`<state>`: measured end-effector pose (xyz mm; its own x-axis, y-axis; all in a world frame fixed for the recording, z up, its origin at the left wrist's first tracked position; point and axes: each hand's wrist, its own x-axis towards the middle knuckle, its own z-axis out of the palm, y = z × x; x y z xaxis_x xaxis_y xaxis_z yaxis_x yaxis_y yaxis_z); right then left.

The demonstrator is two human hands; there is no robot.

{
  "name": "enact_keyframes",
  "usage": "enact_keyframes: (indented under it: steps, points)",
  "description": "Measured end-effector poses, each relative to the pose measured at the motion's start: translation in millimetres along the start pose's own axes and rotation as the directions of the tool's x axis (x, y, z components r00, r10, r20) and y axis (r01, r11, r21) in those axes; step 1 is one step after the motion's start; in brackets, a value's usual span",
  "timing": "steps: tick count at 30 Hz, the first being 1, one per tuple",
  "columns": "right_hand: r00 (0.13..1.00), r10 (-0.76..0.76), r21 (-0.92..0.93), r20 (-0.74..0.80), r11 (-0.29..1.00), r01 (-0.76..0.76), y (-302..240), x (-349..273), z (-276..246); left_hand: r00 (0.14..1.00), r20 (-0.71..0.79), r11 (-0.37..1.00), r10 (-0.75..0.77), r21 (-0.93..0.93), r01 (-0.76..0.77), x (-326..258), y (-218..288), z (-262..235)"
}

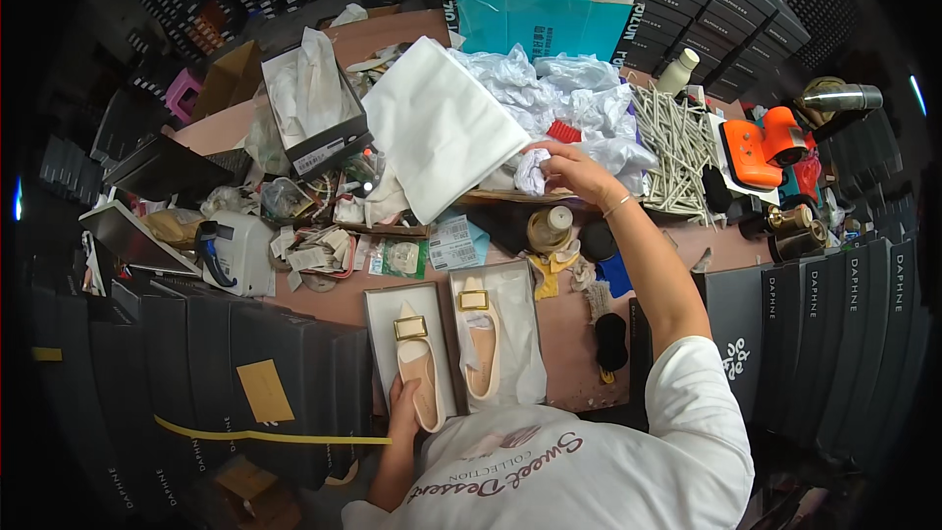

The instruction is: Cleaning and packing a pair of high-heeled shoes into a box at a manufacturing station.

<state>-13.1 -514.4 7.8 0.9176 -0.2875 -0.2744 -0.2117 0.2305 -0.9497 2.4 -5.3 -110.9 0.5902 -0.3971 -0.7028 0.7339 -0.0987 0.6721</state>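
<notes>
My left hand is closed around the heel end of a cream pointed flat shoe with a gold square buckle, held over the left half of an open grey shoebox. The matching shoe lies in the right half on white tissue paper. Crumpled paper shows inside that shoe. Farther off, my right arm reaches forward, and my right hand grips a wad of crumpled white paper. It is at the near edge of a heap of similar crumpled paper.
White sheets lie stacked left of the heap. Pale sticks are piled on its right, near an orange tape dispenser. A glass jar and black brush sit nearer. Dark shoeboxes flank both sides.
</notes>
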Motion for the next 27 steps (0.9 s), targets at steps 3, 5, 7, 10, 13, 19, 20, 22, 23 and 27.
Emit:
enact_keyframes:
  steps: [3, 5, 7, 10, 13, 19, 20, 22, 23, 27]
  points:
    - [0.997, -0.018, 0.037, 0.078, 0.999, 0.015, -6, -35, 57, 0.998, -0.005, 0.994, 0.057, -0.096, -0.058, -19, 15, 21]
    - [0.985, -0.074, 0.015, 0.154, 0.997, 0.073, 18, -62, 105, 0.998, 0.033, 0.995, 0.054, -0.089, -0.051, -32, 28, 39]
    - [0.981, -0.144, -0.086, 0.13, 0.984, 0.156, 53, -85, 159, 0.984, 0.137, 0.989, 0.117, -0.108, -0.102, -34, 32, 54]
    - [0.866, -0.449, -0.515, 0.221, 0.7, 0.495, 75, -105, 222, 0.976, 0.176, 0.992, 0.127, -0.043, -0.122, -44, 37, 76]
    - [0.802, -0.481, -0.841, 0.354, 0.211, 0.498, 108, -113, 246, 0.954, 0.203, 0.969, 0.22, 0.065, -0.237, -57, 31, 82]
    - [0.856, -0.49, -0.867, 0.166, 0.341, 0.363, 127, -123, 262, 0.975, 0.208, 0.997, 0.076, -0.016, -0.074, -63, 9, 57]
    - [0.841, -0.539, -0.831, 0.034, 0.452, 0.324, 124, -125, 266, 0.975, 0.208, 0.997, 0.076, 0.005, -0.079, -65, 13, 53]
    - [0.881, -0.453, -0.682, -0.134, 0.687, 0.249, 141, -131, 269, 0.978, 0.206, 0.999, 0.03, 0.008, -0.032, -71, 17, 48]
    - [0.873, -0.451, -0.655, -0.184, 0.719, 0.233, 145, -133, 274, 0.98, 0.196, 1.0, 0.009, 0.004, -0.01, -75, 16, 45]
    - [0.971, -0.139, -0.194, -0.194, 0.976, 0.101, 156, -130, 276, 0.942, 0.237, 0.954, 0.235, 0.13, -0.271, -83, 12, 41]
